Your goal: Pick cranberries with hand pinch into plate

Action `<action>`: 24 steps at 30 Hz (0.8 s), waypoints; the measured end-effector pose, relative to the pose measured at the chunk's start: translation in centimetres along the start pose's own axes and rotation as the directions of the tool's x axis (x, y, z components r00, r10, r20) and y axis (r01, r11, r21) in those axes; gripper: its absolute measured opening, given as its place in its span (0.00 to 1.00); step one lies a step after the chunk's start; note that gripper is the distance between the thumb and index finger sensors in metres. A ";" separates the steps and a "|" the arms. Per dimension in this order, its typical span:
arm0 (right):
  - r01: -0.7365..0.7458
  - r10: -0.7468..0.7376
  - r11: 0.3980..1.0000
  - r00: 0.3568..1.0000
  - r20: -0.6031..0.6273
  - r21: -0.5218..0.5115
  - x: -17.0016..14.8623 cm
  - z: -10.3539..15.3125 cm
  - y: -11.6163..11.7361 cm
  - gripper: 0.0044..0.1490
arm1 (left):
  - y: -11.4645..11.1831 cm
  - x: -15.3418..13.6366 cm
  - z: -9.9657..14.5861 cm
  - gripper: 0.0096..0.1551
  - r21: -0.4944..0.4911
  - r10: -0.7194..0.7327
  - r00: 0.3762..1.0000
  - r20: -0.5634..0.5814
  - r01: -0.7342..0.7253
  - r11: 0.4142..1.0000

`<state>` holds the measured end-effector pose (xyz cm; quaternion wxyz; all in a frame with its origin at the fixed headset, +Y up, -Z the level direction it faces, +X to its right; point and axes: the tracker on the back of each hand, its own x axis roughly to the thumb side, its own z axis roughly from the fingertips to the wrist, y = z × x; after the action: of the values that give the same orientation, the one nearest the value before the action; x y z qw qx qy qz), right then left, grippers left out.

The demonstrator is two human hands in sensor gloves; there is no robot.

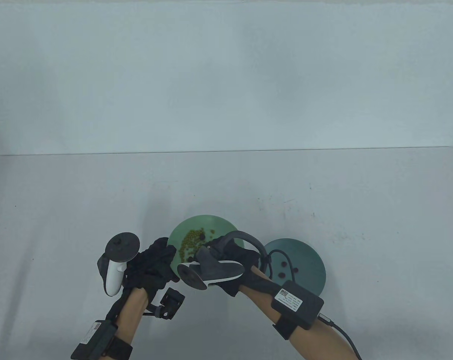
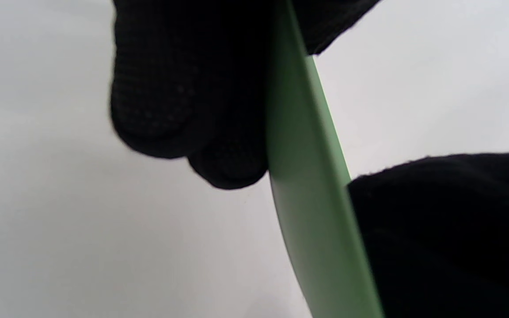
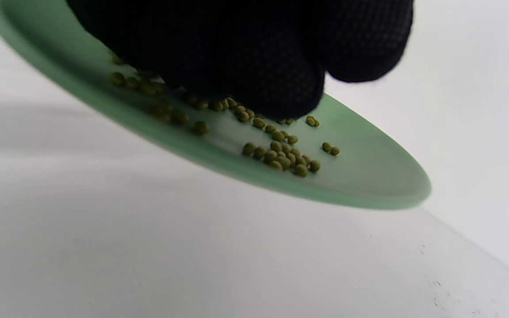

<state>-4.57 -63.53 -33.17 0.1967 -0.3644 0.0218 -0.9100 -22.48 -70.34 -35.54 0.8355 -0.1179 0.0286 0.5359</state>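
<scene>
Your left hand (image 1: 157,262) grips the near-left rim of the light green plate (image 1: 211,225). Only the left wrist view makes that plain: the thin rim (image 2: 307,185) runs edge-on between black knit fingers (image 2: 166,101) on one side and another gloved part of the hand (image 2: 449,229) on the other. From above, that hand is just a dark bunch pressed against the plate's edge, with the white tracker (image 1: 117,262) strapped behind it.

Your right hand (image 1: 230,262) reaches over the near-right part of the same plate, under its grey tracker (image 1: 215,268). The right wrist view shows its fingertips (image 3: 281,88) bunched and lowered onto the plate's surface among the small round olive-green beans (image 3: 281,152). Whether they pinch anything there I cannot tell, as the glove hides the contact. That view also shows the plate (image 3: 369,176) as shallow, smooth and matte, with the beans loosely scattered in a band.

The table view alone shows the cranberries. A few dark ones (image 1: 202,237) lie among the beans just ahead of your right fingers. Three more (image 1: 286,268) sit on the dark teal plate (image 1: 309,255), just beside your right forearm and partly hidden by it. Both plates are round and rest on the pale grey table (image 1: 99,195), near its front edge.
</scene>
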 end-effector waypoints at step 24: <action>0.047 -0.053 0.998 0.990 -0.127 -0.050 -5.5 3.9 -2.9 0.33 | 0.0 -0.1 0.3 0.29 0.002 -0.007 1.000 0.004 0.007 1.000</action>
<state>0.66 -58.39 -33.36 0.1634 -0.3101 0.0464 -0.9354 -22.52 -70.35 -35.27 0.8377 -0.1162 0.0272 0.5330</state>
